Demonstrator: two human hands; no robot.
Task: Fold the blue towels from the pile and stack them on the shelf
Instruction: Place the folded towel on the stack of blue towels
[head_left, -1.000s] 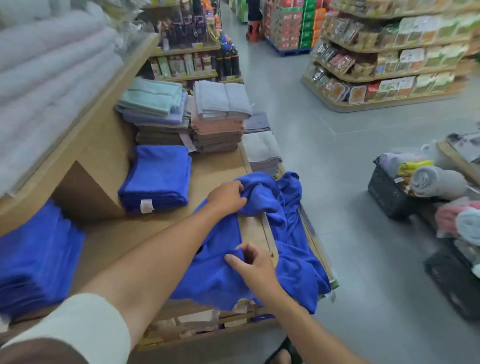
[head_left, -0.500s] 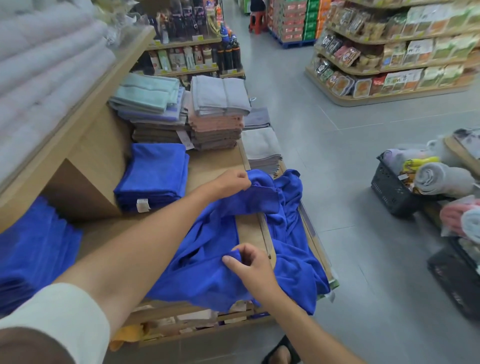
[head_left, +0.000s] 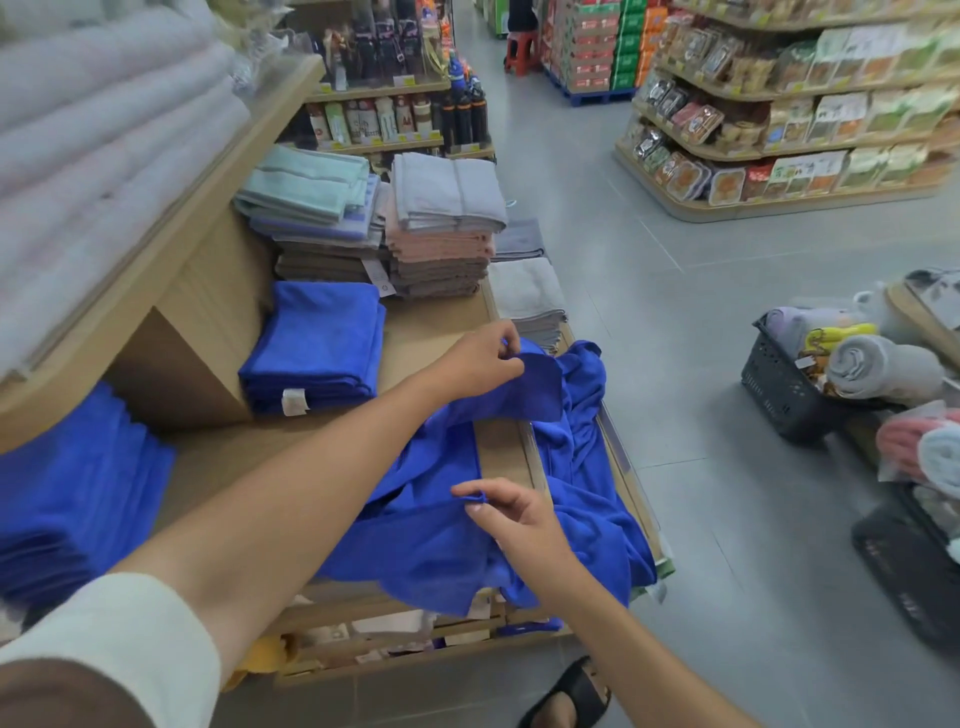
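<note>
Pale wooden shelf (head_left: 426, 327) in a shop aisle carries a square folded stack of blue towels (head_left: 317, 348) and a loose, soft blue towel (head_left: 431, 540) rumpled over its front edge, the grip of the left hand (head_left: 478, 358) pinching one corner and that of the right hand (head_left: 514, 514) pinching the hem.

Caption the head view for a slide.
Left hand and right hand pinch a loose blue towel beside the folded blue stack.

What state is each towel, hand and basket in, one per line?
Loose blue microfibre towel: unfolded, partly lifted.
Left hand: pinches its far corner.
Right hand: pinches its near edge.
Folded blue towel stack: neat, on wooden shelf.
Dark plastic basket: holds rolled towels.
</note>
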